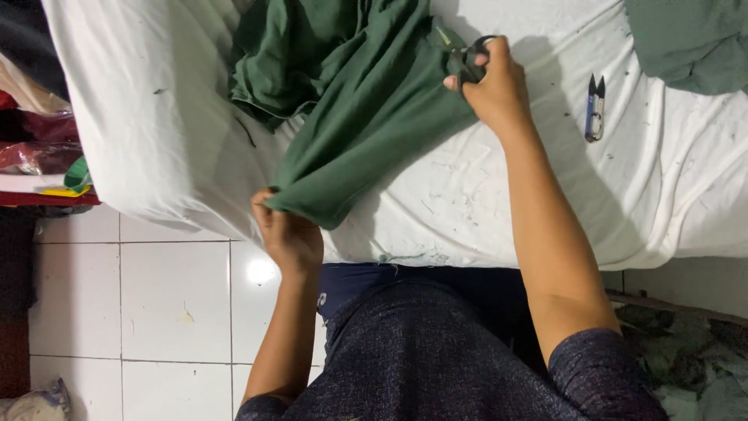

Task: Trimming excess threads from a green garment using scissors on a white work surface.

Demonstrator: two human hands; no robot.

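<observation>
A dark green cloth (354, 109) lies bunched on a table covered with a white sheet (148, 117). My left hand (287, 230) pinches the cloth's near corner at the table's front edge and pulls it taut. My right hand (491, 82) grips black-handled scissors (470, 56) at the cloth's far right edge. The blades are hidden by my hand and the fabric.
Small blue thread snips (595, 109) lie on the sheet right of my right arm. Another green cloth (689, 39) lies at the top right corner. Stacked fabrics (35, 117) sit at the left. White floor tiles (156, 304) are below, fabric scraps (686, 351) at the lower right.
</observation>
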